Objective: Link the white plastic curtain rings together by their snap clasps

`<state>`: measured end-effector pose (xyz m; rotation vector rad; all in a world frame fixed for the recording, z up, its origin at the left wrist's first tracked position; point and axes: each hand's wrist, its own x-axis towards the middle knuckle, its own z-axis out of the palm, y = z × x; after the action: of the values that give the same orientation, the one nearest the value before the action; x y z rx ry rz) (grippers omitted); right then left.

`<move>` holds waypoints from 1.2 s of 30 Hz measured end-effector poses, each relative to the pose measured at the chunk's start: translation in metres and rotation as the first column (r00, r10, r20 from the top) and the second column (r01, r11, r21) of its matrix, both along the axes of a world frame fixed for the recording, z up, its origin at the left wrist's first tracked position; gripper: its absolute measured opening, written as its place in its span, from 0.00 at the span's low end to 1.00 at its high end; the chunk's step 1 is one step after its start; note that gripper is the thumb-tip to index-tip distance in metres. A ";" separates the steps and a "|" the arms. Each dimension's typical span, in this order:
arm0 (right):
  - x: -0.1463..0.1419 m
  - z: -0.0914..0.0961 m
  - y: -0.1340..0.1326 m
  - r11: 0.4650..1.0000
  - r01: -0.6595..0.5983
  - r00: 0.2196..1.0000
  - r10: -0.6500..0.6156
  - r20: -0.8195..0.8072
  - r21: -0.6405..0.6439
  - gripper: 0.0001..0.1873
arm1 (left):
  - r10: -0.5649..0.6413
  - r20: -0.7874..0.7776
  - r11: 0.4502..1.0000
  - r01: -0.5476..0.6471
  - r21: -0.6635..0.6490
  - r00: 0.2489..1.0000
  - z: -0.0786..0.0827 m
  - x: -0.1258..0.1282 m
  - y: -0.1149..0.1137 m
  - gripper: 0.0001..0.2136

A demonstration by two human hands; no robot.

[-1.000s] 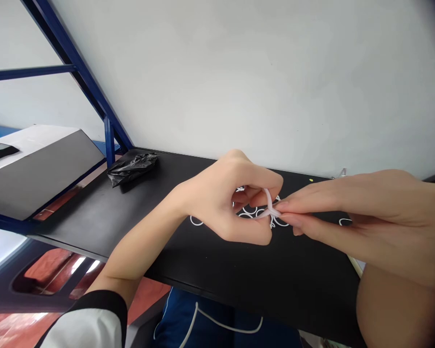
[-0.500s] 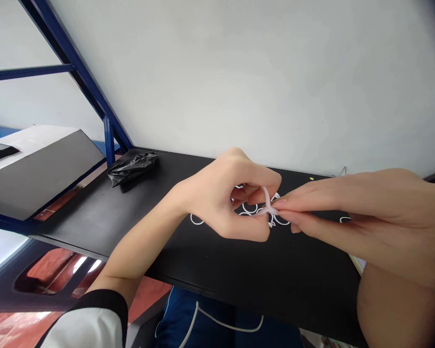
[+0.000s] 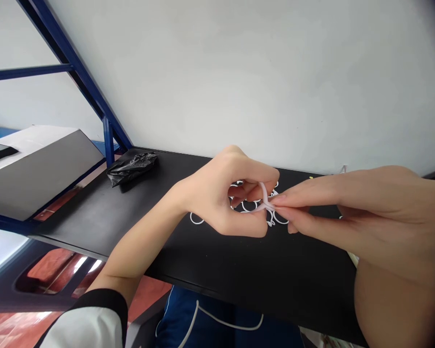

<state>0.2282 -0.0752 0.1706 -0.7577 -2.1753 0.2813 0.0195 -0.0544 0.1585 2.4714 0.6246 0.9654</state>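
Note:
A white cord (image 3: pixel 264 193) is pinched between both hands, crossed over itself in a loop above the table. My left hand (image 3: pixel 215 195) is closed on it, with thumb and forefinger curled round. From the right, the thumb and forefinger of my right hand (image 3: pixel 369 208) press together on the cord where its strands cross. Several white cord rings (image 3: pixel 281 220) lie on the black tabletop behind and below the hands, partly hidden by them. One thin ring (image 3: pixel 195 218) sits apart, left of my left hand. How the held strands cross is partly covered by the fingertips.
The black table (image 3: pixel 203 256) stands against a pale wall (image 3: pixel 239 72). A crumpled black plastic bag (image 3: pixel 132 168) lies at its far left. Blue metal framing (image 3: pixel 83 87) rises on the left. A white cord (image 3: pixel 232 326) hangs across my blue trousers (image 3: pixel 203 333).
Both hands have shifted very slightly left and up together with the cord. The grip on it looks the same.

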 end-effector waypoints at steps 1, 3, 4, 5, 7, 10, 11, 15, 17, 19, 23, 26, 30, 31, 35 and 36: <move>0.000 0.000 0.000 1.000 -0.004 1.000 0.004 -0.006 0.005 0.05 | -0.006 0.006 1.000 0.006 0.005 1.000 0.000 0.000 0.000 0.06; 0.000 0.000 0.001 1.000 -0.010 1.000 0.010 -0.012 0.002 0.05 | -0.015 0.026 1.000 0.015 0.013 1.000 0.000 0.000 0.001 0.05; 0.001 0.000 0.002 1.000 -0.015 1.000 0.015 -0.008 -0.009 0.05 | -0.016 0.031 1.000 0.015 0.014 0.999 0.000 0.000 0.001 0.05; 0.001 -0.001 0.003 1.000 -0.021 1.000 0.021 -0.002 -0.022 0.05 | -0.012 0.028 1.000 0.012 0.014 1.000 0.000 0.000 0.001 0.04; 0.001 -0.001 0.005 0.998 -0.033 0.999 0.034 0.017 -0.052 0.04 | 0.004 -0.012 1.000 -0.003 0.017 1.000 0.002 -0.001 0.002 0.03; 0.002 -0.004 0.009 0.997 -0.036 0.999 0.039 0.037 -0.075 0.04 | 0.042 -0.092 0.999 -0.039 0.034 0.995 0.007 -0.005 0.003 0.02; 0.002 -0.005 0.011 0.996 -0.033 0.998 0.036 0.046 -0.082 0.04 | 0.067 -0.109 0.997 -0.063 0.043 0.992 0.009 -0.007 0.005 0.02; 0.006 -0.008 0.021 0.995 -0.014 0.998 0.019 0.054 -0.099 0.03 | 0.229 -0.222 0.973 -0.223 0.054 0.948 0.009 -0.029 0.015 0.01; 0.007 -0.009 0.025 0.994 -0.005 0.999 0.010 0.044 -0.106 0.03 | 0.312 -0.299 0.949 -0.313 0.049 0.902 -0.004 -0.049 0.022 0.02; 0.006 -0.010 0.029 0.993 -0.011 0.999 0.015 0.037 -0.115 0.03 | 0.456 -0.403 0.882 -0.462 0.089 0.793 -0.027 -0.075 0.028 0.05; 0.001 -0.015 0.033 0.984 -0.046 0.997 0.057 0.058 -0.173 0.06 | 0.628 -0.594 0.718 -0.670 0.191 0.504 -0.091 -0.123 0.033 0.11; -0.003 -0.020 0.037 0.971 -0.074 0.993 0.093 0.076 -0.227 0.07 | 0.627 -0.697 0.649 -0.728 0.222 0.347 -0.126 -0.142 0.032 0.15; -0.004 -0.022 0.040 0.966 -0.077 0.990 0.102 0.092 -0.248 0.08 | 0.613 -0.752 0.621 -0.736 0.269 0.243 -0.139 -0.149 0.033 0.21; -0.004 -0.021 0.039 0.966 -0.074 0.990 0.100 0.096 -0.248 0.08 | 0.611 -0.756 0.617 -0.739 0.269 0.235 -0.139 -0.151 0.034 0.22; -0.004 -0.012 0.035 0.980 -0.035 0.997 0.048 0.064 -0.197 0.07 | 0.609 -0.746 0.580 -0.793 0.188 0.268 -0.129 -0.155 0.038 0.28; -0.004 -0.010 0.034 0.984 -0.022 0.998 0.032 0.053 -0.179 0.07 | 0.615 -0.737 0.567 -0.807 0.166 0.281 -0.126 -0.155 0.037 0.28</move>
<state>0.2245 -0.0410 0.1607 -0.8446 -2.2350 0.4794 -0.1354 -0.0175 0.0328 2.2062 2.1630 -0.0394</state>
